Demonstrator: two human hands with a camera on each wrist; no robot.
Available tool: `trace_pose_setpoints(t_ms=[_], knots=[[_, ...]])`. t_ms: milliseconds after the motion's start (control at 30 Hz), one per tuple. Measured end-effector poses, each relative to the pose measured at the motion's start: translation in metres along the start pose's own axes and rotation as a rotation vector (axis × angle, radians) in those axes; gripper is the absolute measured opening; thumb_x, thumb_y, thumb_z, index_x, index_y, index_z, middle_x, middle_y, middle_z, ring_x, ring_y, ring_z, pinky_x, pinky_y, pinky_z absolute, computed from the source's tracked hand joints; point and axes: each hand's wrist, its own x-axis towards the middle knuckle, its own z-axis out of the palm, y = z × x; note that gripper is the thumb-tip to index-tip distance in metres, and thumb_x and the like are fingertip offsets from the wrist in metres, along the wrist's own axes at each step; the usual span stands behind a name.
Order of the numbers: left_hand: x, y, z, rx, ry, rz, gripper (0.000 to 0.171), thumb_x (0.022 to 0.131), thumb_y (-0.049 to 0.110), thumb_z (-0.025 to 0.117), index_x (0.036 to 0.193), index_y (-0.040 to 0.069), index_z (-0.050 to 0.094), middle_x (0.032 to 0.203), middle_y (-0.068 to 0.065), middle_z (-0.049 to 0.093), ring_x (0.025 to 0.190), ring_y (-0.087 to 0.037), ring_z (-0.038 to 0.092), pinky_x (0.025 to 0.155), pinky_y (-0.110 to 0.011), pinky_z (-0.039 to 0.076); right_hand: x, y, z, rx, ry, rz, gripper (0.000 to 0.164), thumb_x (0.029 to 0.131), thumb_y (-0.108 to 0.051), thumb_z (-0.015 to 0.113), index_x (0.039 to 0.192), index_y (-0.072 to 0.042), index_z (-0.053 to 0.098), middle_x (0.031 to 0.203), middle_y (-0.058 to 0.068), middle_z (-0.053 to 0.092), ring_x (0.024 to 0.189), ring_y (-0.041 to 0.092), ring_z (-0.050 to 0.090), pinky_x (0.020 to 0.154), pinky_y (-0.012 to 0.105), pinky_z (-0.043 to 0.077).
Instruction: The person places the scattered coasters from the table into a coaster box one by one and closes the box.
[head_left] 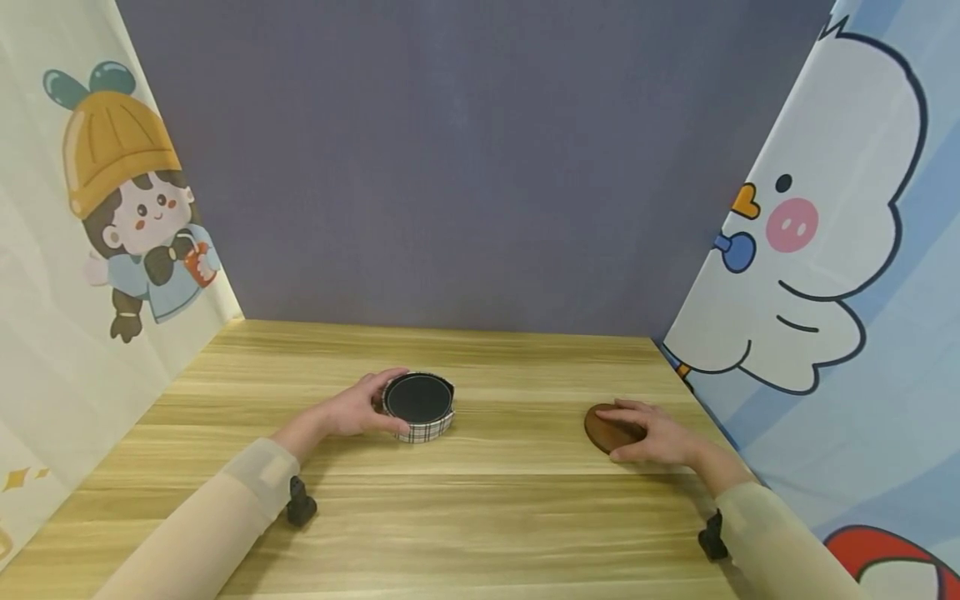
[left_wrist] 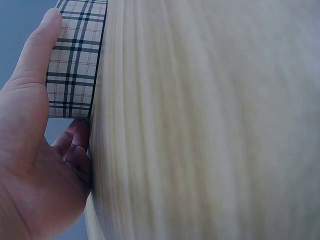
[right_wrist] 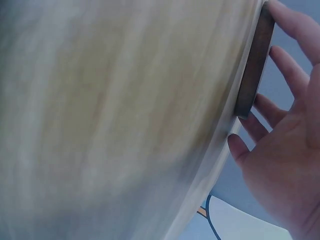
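In the head view my left hand [head_left: 354,410] grips a round coaster holder [head_left: 427,432] with a plaid side and a black disc [head_left: 418,397] as its top face. My thumb lies along the plaid side [left_wrist: 73,65], while my other fingers reach round the far side, partly hidden. A cut-out shows in the holder's right side. Over to the right, my right hand [head_left: 655,433] holds a flat, brown, round coaster [head_left: 602,429] with its thumb at the near edge and fingers across the top. The coaster's dark edge [right_wrist: 255,62] lies close along the table in the right wrist view.
The light wood-grain table [head_left: 510,517] lies under both hands. A grey-purple panel [head_left: 465,167] stands behind it, with printed curtains [head_left: 45,375] at the left and a blue and white one [head_left: 832,167] at the right. Small black devices are strapped to both wrists.
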Motion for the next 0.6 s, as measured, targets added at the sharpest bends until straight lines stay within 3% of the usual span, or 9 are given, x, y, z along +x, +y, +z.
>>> trace_pose_setpoints(t_ms=[300,600], knots=[[0.0004,-0.0003,0.0,-0.008,-0.006,0.003,0.114,0.089,0.039,0.095,0.175,0.014,0.025,0.155,-0.031,0.036,0.129,-0.037,0.06,0.111,-0.056,0.047,0.0,0.0021,-0.0005,-0.008,-0.015,0.013,0.077,0.089,-0.036,0.089,0.159,-0.02,0.06,0.172,0.032,0.033,0.153,0.072,0.021,0.111,0.091,0.023],[0.0005,-0.0007,0.0006,-0.005,0.0,0.002,0.114,0.088,0.04,0.095,0.175,0.014,0.025,0.155,-0.032,0.036,0.129,-0.036,0.06,0.111,-0.055,0.047,-0.0007,-0.002,-0.0003,-0.031,-0.005,0.028,0.077,0.089,-0.045,0.09,0.158,-0.024,0.062,0.166,0.031,0.04,0.149,0.067,0.031,0.108,0.086,0.033]])
